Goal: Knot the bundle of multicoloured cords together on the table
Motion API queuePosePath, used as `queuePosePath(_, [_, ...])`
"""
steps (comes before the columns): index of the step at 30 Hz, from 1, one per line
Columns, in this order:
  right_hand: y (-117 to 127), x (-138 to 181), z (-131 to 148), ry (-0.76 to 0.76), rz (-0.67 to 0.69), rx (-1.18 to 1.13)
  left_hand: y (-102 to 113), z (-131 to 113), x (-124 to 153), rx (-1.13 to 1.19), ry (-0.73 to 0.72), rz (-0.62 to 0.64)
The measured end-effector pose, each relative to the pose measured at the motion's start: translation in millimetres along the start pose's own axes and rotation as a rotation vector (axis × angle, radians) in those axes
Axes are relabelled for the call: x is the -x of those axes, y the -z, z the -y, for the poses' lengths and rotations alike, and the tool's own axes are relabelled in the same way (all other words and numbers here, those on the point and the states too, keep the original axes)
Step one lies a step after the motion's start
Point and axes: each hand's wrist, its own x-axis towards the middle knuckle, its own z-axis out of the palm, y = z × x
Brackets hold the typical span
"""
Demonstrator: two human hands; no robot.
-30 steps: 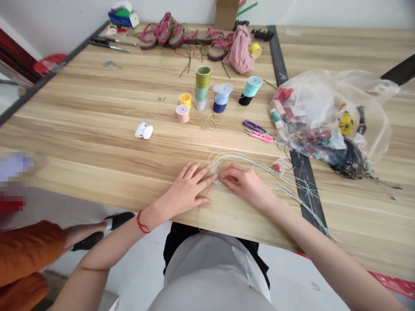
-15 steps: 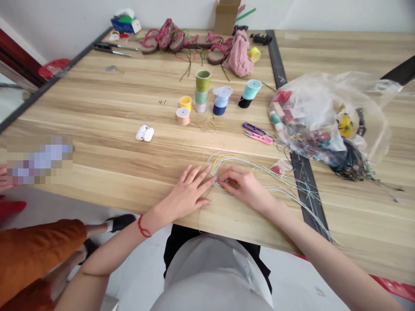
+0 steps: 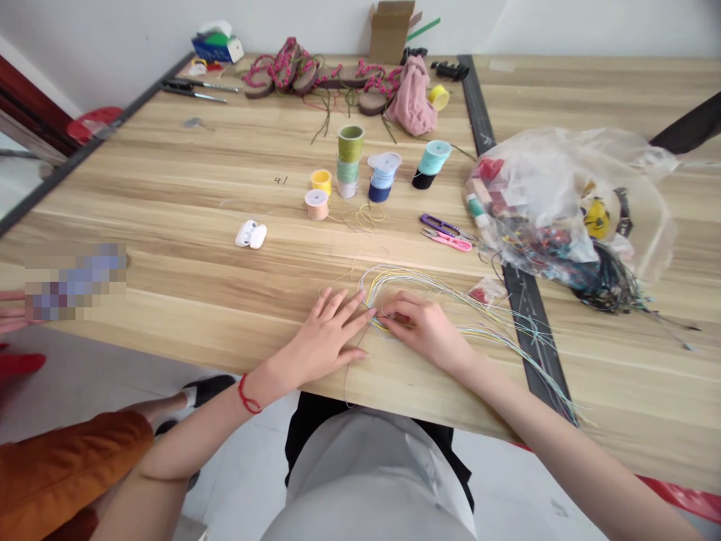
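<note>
The left hand [image 3: 327,336] is laid flat and open on the wooden table [image 3: 169,203] close to its near edge, fingers spread, with the fingertips touching the bend of a bundle of coloured threads [image 3: 451,289]. A red string bracelet [image 3: 245,392] is worn on that wrist. The right hand [image 3: 426,332] is set just beside it, fingers curled, and a few strands are pinched between thumb and forefinger. From this pinch the bundle is looped away from the near edge, then trailed rightward across a black strip [image 3: 489,128] that crosses the table, its ends hanging over the near edge.

Toward the middle of the table a cluster of thread spools [image 3: 351,144] is stood upright (some are stacked on others). A white earbud case [image 3: 251,234] is seen to their left, well apart from the hands. Purple snips [image 3: 439,223] and pink snips [image 3: 451,240] are laid side by side between the spools and a clear plastic bag [image 3: 563,180], which is filled with small mixed items by the right edge. Along the far edge, braided sandals [image 3: 307,69], a pink cloth [image 3: 411,101] and a cardboard box [image 3: 388,31] are lined up. An orange-clad leg of another person [image 3: 61,466] is visible below the table's near left corner.
</note>
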Motion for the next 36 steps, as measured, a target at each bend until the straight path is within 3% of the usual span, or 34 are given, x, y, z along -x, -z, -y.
queuePosePath(6, [16,9,-5,-0.067,-0.093,-0.098,-1,1,2,0.055,0.018,-0.016])
queuePosePath(13, [41,22,-26,-0.287,-0.182,-0.504,-1,2,2,0.088,0.023,-0.009])
queuePosePath(19, [68,35,-42,-0.432,-0.434,-0.711,1,3,2,0.120,0.039,0.020])
queuePosePath(23, [79,42,-47,-0.464,-0.695,-0.555,1,4,2,0.166,0.044,-0.001])
queuePosePath(26, [77,44,-41,-0.385,-0.779,-0.068,1,5,1,0.208,0.040,-0.011])
queuePosePath(29, [63,45,-26,-0.181,-0.629,0.370,4,3,0,0.214,0.035,-0.024])
queuePosePath(33, [30,47,-1,0.043,-0.239,0.500,6,-3,-1,0.166,0.029,-0.037])
queuePosePath(36, [7,48,7,0.153,-0.088,0.615,4,-8,0,0.123,0.018,-0.031])
